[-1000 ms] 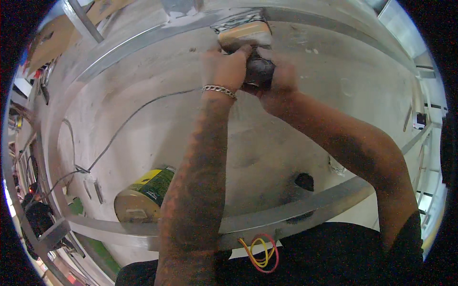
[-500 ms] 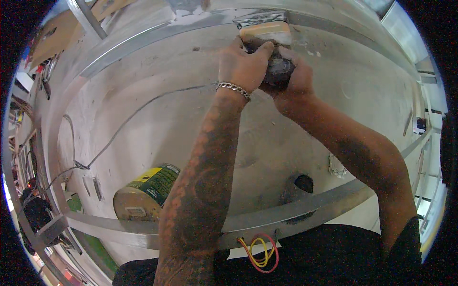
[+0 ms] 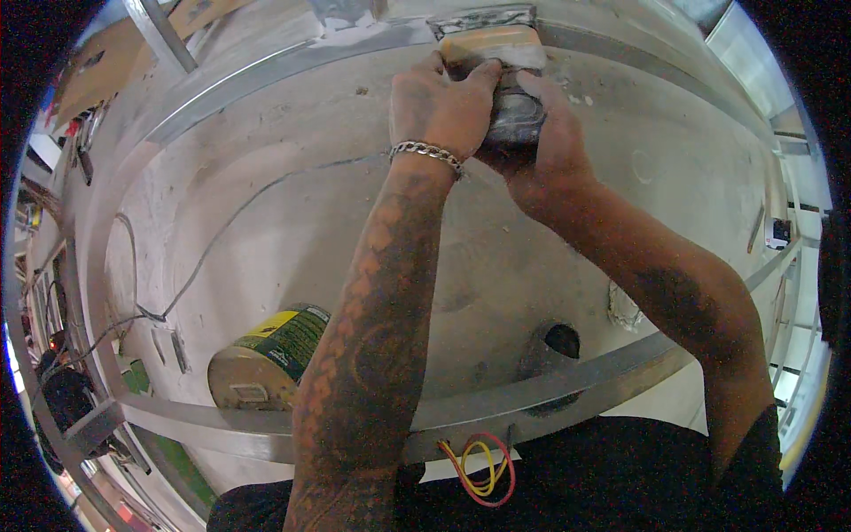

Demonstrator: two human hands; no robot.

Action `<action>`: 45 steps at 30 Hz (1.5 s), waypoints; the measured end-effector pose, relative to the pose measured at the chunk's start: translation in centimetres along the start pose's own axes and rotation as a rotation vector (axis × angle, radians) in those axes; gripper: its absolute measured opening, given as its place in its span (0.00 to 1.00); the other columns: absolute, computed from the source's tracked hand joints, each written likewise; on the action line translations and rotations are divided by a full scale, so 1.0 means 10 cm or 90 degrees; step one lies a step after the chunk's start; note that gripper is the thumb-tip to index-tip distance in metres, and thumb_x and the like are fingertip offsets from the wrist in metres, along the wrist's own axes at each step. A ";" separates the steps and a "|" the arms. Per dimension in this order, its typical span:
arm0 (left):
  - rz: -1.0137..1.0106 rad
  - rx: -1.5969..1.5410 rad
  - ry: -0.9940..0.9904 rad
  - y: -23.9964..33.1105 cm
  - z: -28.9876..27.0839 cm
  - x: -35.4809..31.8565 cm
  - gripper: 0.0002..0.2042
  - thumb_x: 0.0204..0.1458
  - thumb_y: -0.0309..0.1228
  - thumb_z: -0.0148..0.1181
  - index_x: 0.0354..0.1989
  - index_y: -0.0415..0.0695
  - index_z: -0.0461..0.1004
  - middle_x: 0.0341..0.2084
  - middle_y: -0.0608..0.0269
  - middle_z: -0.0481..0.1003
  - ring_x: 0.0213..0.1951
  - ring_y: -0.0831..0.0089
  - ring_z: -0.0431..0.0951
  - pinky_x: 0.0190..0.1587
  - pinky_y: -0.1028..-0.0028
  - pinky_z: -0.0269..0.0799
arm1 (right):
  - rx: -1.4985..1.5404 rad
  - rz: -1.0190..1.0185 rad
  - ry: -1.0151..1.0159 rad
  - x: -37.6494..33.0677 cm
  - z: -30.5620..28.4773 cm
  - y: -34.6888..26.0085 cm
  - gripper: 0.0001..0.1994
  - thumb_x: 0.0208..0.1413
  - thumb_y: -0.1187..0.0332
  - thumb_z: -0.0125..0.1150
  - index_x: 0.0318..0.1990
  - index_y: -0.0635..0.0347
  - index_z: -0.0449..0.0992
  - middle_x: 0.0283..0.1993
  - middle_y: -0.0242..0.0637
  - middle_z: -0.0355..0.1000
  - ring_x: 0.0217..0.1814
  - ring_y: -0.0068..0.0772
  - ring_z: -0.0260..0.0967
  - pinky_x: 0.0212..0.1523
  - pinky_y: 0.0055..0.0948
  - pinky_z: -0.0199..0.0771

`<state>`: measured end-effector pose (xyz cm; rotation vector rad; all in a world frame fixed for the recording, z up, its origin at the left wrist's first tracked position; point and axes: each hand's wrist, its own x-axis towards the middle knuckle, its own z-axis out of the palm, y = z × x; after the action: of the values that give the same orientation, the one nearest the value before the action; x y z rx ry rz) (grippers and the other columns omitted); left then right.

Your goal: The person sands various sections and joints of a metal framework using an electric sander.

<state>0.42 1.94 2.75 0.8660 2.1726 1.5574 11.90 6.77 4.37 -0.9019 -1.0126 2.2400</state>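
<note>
A dark tool point(image 3: 517, 117) was in both hands, near the top of the view. Its tan end point(image 3: 492, 43) pointed up, right by the top bar point(image 3: 239, 86). The left hand point(image 3: 441, 106) gripped it from the left, with bent fingers and the thumb laid across it. The right hand point(image 3: 560, 124) gripped the other side, its thumb up along the dark part. A silver chain point(image 3: 425, 151) went around the left wrist. A cord point(image 3: 266, 189) ran across the pale floor point(image 3: 266, 248) to the left wrist; where it ended was hidden.

A can point(image 3: 266, 355) lay on its side on the floor, just behind the low bar point(image 3: 195, 424). It had a yellow and green wrap and a tan flat end. That end faced out, so I could not tell what was in the can. The left arm covered part of it.

A black round thing point(image 3: 561, 341) was behind the low bar too, to the right. It was too dark to see inside. A crumpled white thing point(image 3: 624, 309) lay near it. Red and yellow wires point(image 3: 479, 474) hung in a loop by the low bar.
</note>
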 end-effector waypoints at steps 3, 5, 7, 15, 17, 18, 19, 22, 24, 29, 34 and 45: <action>0.015 0.000 0.007 -0.03 0.05 0.05 0.17 0.50 0.45 0.69 0.40 0.45 0.85 0.31 0.54 0.84 0.34 0.68 0.84 0.40 0.67 0.78 | -0.009 -0.003 -0.009 0.03 -0.04 -0.03 0.18 0.64 0.54 0.51 0.57 0.51 0.71 0.52 0.33 0.76 0.51 0.35 0.77 0.52 0.44 0.81; 0.026 -0.023 0.007 -0.06 0.04 0.06 0.18 0.49 0.45 0.69 0.40 0.44 0.85 0.31 0.54 0.84 0.34 0.68 0.84 0.40 0.67 0.78 | -0.013 -0.009 -0.017 0.03 -0.03 -0.02 0.18 0.64 0.54 0.51 0.57 0.50 0.70 0.52 0.33 0.76 0.52 0.36 0.77 0.53 0.44 0.80; -0.049 -0.033 0.013 -0.05 -0.01 0.05 0.20 0.46 0.44 0.70 0.38 0.38 0.84 0.30 0.44 0.82 0.35 0.53 0.85 0.41 0.61 0.78 | 0.035 0.018 0.002 -0.02 0.08 -0.01 0.19 0.65 0.53 0.51 0.57 0.50 0.70 0.54 0.34 0.75 0.54 0.37 0.76 0.54 0.45 0.80; -0.042 0.132 0.034 0.38 -0.38 -0.04 0.22 0.46 0.48 0.67 0.35 0.37 0.84 0.34 0.43 0.82 0.40 0.50 0.84 0.45 0.59 0.79 | 0.057 0.036 -0.028 -0.19 0.32 -0.05 0.19 0.67 0.54 0.50 0.59 0.50 0.69 0.56 0.36 0.74 0.57 0.37 0.74 0.59 0.43 0.77; -0.038 0.221 0.045 0.46 -0.39 -0.05 0.22 0.47 0.48 0.66 0.36 0.38 0.84 0.35 0.42 0.82 0.41 0.49 0.84 0.46 0.58 0.79 | 0.059 0.040 -0.017 -0.19 0.27 -0.08 0.18 0.67 0.54 0.51 0.59 0.50 0.69 0.56 0.36 0.74 0.58 0.37 0.74 0.60 0.42 0.77; -0.046 0.236 0.027 0.51 -0.36 -0.08 0.22 0.47 0.49 0.65 0.36 0.38 0.84 0.37 0.41 0.82 0.42 0.48 0.83 0.47 0.57 0.79 | -0.025 -0.015 -0.029 -0.17 0.16 -0.11 0.18 0.68 0.53 0.51 0.58 0.51 0.70 0.55 0.36 0.74 0.57 0.37 0.74 0.59 0.41 0.77; -0.053 0.251 0.008 0.54 -0.35 -0.09 0.23 0.48 0.49 0.64 0.36 0.38 0.84 0.38 0.40 0.82 0.44 0.48 0.83 0.48 0.56 0.78 | -0.110 -0.070 -0.041 -0.15 0.08 -0.12 0.18 0.68 0.52 0.51 0.57 0.51 0.71 0.54 0.36 0.75 0.56 0.37 0.75 0.58 0.41 0.78; 0.181 0.365 0.012 0.33 -0.43 0.02 0.21 0.52 0.52 0.63 0.35 0.45 0.86 0.31 0.44 0.82 0.33 0.49 0.84 0.38 0.60 0.79 | 0.063 0.027 0.034 -0.36 0.42 -0.25 0.17 0.69 0.53 0.50 0.56 0.52 0.72 0.53 0.34 0.76 0.54 0.35 0.76 0.56 0.40 0.80; 0.181 0.339 -0.022 0.48 -0.49 -0.02 0.21 0.53 0.53 0.60 0.36 0.46 0.85 0.30 0.43 0.81 0.34 0.46 0.83 0.39 0.59 0.79 | 0.060 0.020 -0.019 -0.32 0.33 -0.31 0.17 0.70 0.53 0.48 0.55 0.52 0.72 0.52 0.34 0.76 0.54 0.34 0.76 0.55 0.40 0.81; 0.195 0.294 -0.013 0.73 -0.73 -0.02 0.26 0.54 0.56 0.56 0.36 0.43 0.84 0.28 0.39 0.79 0.34 0.44 0.83 0.41 0.56 0.79 | 0.038 -0.002 -0.080 -0.41 0.61 -0.46 0.17 0.71 0.53 0.45 0.53 0.53 0.73 0.50 0.34 0.77 0.52 0.33 0.77 0.54 0.40 0.82; 0.119 0.345 0.035 0.86 -0.79 0.02 0.27 0.51 0.56 0.59 0.32 0.40 0.85 0.32 0.40 0.81 0.38 0.45 0.83 0.45 0.56 0.79 | -0.104 -0.116 -0.196 -0.30 0.60 -0.44 0.19 0.71 0.51 0.44 0.53 0.55 0.73 0.51 0.34 0.77 0.53 0.35 0.76 0.56 0.44 0.81; 0.112 0.268 -0.050 0.92 -0.61 -0.11 0.26 0.49 0.55 0.63 0.34 0.39 0.83 0.31 0.40 0.81 0.38 0.44 0.83 0.45 0.54 0.79 | -0.612 -0.477 -0.208 -0.31 0.15 -0.69 0.20 0.69 0.54 0.51 0.60 0.55 0.68 0.54 0.35 0.72 0.58 0.33 0.71 0.57 0.39 0.77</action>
<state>0.34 -1.21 13.39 1.2513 2.4648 1.1237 14.02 8.08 11.66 -0.3404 -2.2100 1.2263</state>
